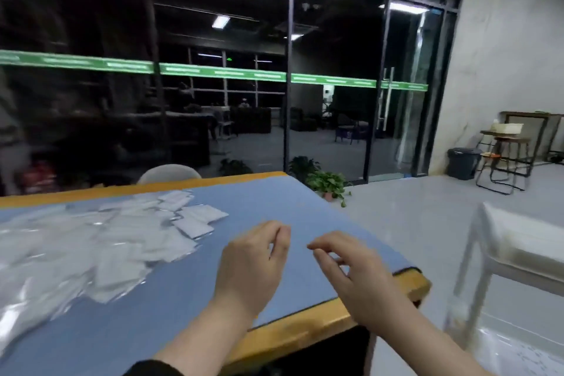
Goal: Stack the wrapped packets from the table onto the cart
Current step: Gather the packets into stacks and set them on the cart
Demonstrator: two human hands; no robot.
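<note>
Hovering both hands over the bare blue part of the desk (pixel 293 198), we are carrying nothing: the left hand (pixel 253 262) is loosely curled with fingertips near the thumb, the right hand (pixel 351 272) is relaxed with fingers bent, and no packet is showing in either. The wrapped packets (pixel 100 241) are lying in a loose, overlapping heap on the left of the desk, well apart from both hands; a few flat ones are sitting at the heap's near-right edge.

Risks we are noting:
- The wrappers are looking glossy and slippery; grabbing a handful from the heap is likely to let some slide out and drop on the floor (pixel 412 223) between desk and cart.
- The heap is overlapping, so pulling one packet may be dragging its neighbours toward the desk edge.
- The cart (pixel 512 256) is standing to the right, separated from the desk by a gap, so each transfer is crossing open floor.
- The picture is blurred, so packet edges are hard to judge.

Containers: the cart's white upper tray is in view, but we cannot tell whether anything is lying in it; a lower level at bottom right is too blurred to read. A dark bin (pixel 462 162) is standing by the far wall, contents hidden.
</note>
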